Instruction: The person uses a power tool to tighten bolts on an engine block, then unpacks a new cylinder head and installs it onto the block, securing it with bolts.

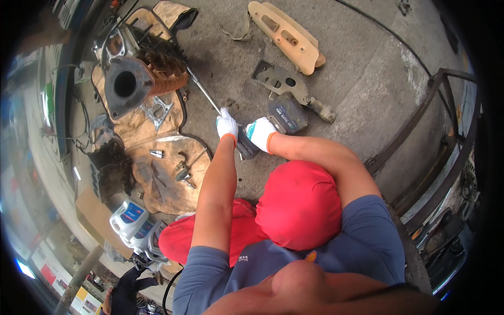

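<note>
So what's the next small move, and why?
I'd probably check that the far end of the rod is seated before running the power tool: the left hand grips the rod's near end, the right hand holds the tool, but the far end is lost against the engine part.

On the concrete floor (pixel 367 97), toward the top, a tan slotted cover (pixel 300 48); just below, a dirty metal bracket (pixel 296 90) with holes in its plate. Beyond, at upper right, a thin black cable (pixel 391 31) running in a curve toward a rusty metal frame (pixel 457 75). At lower left, white jugs (pixel 121 227) with blue labels beside flattened brown cardboard (pixel 93 210), and near them a slanting brown pole (pixel 79 279).
</note>
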Action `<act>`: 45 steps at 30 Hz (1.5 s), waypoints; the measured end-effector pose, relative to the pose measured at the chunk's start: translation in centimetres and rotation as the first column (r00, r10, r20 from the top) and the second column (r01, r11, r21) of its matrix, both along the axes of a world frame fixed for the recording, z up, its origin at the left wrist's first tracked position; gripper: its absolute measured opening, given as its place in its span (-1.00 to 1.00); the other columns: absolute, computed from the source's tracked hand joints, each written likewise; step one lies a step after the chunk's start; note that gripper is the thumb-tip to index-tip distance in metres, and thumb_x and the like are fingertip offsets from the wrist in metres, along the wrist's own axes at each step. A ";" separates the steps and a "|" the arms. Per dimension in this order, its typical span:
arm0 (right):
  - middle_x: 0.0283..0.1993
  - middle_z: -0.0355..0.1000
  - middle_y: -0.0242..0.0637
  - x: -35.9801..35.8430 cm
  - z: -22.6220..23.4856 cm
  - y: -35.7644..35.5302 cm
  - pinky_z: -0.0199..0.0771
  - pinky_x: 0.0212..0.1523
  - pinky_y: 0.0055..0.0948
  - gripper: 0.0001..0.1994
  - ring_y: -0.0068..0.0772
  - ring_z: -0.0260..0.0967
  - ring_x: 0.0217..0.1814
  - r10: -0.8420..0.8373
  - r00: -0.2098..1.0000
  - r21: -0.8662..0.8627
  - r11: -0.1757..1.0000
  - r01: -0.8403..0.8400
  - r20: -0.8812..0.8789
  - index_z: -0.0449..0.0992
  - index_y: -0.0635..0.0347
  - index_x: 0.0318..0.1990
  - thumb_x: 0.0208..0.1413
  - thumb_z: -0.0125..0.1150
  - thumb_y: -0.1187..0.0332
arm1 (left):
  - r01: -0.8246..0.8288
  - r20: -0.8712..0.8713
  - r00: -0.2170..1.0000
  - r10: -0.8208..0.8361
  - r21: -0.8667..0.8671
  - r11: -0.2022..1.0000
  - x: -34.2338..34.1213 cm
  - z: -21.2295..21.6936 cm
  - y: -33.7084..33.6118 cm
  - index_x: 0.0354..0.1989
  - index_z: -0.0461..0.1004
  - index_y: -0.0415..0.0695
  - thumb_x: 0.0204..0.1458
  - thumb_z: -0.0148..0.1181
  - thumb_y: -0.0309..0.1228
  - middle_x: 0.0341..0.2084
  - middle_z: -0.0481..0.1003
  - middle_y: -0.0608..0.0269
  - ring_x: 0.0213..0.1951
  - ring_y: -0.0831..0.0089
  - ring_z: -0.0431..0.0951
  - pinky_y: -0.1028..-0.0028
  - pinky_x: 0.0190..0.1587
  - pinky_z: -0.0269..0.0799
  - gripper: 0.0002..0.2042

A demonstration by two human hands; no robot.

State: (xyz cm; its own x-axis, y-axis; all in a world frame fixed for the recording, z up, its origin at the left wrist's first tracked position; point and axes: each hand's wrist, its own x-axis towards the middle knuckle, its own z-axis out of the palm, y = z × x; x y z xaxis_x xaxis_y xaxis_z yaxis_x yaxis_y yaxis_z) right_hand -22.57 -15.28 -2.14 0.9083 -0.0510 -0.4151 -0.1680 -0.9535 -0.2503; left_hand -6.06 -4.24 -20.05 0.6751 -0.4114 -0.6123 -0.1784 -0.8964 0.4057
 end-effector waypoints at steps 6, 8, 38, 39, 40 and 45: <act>-0.24 0.68 -0.31 0.3 -0.2 1.3 0.57 -0.32 -0.13 -0.82 -0.21 0.69 -0.20 0.019 0.999 0.015 1.000 -0.020 0.039 0.72 0.03 -0.21 0.19 0.18 0.36 | -0.087 0.001 0.996 0.088 -0.114 0.990 1.9 0.1 1.5 0.36 0.26 -0.36 0.32 0.19 -0.18 -0.15 0.59 -0.11 -0.15 0.08 0.66 0.29 -0.10 0.57 -0.41; -0.24 0.68 -0.30 0.3 -0.6 1.3 0.57 -0.32 -0.14 -0.82 -0.21 0.69 -0.20 0.027 0.999 0.011 1.000 -0.027 0.036 0.72 0.04 -0.20 0.19 0.17 0.36 | -0.085 0.035 0.995 0.090 -0.135 0.987 1.6 0.3 1.3 0.36 0.27 -0.34 0.36 0.12 -0.22 -0.13 0.59 -0.17 -0.14 0.04 0.66 0.23 -0.07 0.57 -0.47; -0.10 0.68 -0.03 -6.1 5.0 -1.2 0.60 -0.09 -0.09 -0.38 -0.04 0.69 -0.06 -0.060 0.987 0.280 0.955 0.099 -0.148 0.27 0.46 0.40 0.28 0.14 0.25 | -0.754 -0.601 0.600 0.529 -0.201 0.626 -6.5 18.9 -2.0 -0.24 0.31 -0.05 0.38 0.05 0.10 -0.64 0.28 0.35 -0.69 0.44 0.34 0.29 -0.57 0.54 -0.57; -0.11 0.69 -0.05 -6.1 4.6 -1.0 0.60 -0.10 -0.11 -0.39 -0.05 0.69 -0.06 -0.080 0.989 0.257 0.960 0.111 -0.126 0.28 0.46 0.40 0.28 0.14 0.26 | -0.752 -0.595 0.605 0.529 -0.208 0.626 -6.3 18.9 -2.3 -0.25 0.31 -0.05 0.38 0.04 0.10 -0.64 0.28 0.35 -0.70 0.44 0.34 0.29 -0.57 0.54 -0.57; -0.11 0.69 -0.07 -6.0 3.8 -0.6 0.60 -0.10 -0.12 -0.40 -0.07 0.69 -0.06 -0.100 0.989 0.234 0.964 0.123 -0.105 0.28 0.46 0.39 0.28 0.14 0.26 | -0.750 -0.589 0.610 0.530 -0.214 0.625 -6.1 19.0 -2.6 -0.25 0.31 -0.06 0.38 0.04 0.10 -0.65 0.28 0.35 -0.70 0.44 0.33 0.29 -0.57 0.53 -0.56; -0.17 0.69 -0.12 -4.4 4.5 -1.1 0.60 -0.14 -0.17 -0.48 -0.14 0.70 -0.12 -0.072 0.997 0.141 0.987 0.077 -0.041 0.35 0.47 0.32 0.29 0.11 0.32 | -0.744 -0.572 0.630 0.525 -0.251 0.620 -4.6 19.0 -3.0 -0.26 0.28 -0.06 0.39 0.03 0.11 -0.65 0.26 0.35 -0.69 0.41 0.33 0.25 -0.54 0.55 -0.56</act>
State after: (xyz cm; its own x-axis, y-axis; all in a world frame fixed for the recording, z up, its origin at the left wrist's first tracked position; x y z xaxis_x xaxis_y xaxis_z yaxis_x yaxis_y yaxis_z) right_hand -26.96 -16.36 2.35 0.8886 -0.0556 -0.4552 -0.2482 -0.8931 -0.3753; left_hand -10.65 -7.25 -1.02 0.5952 -0.2573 -0.7613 0.6448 -0.4125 0.6435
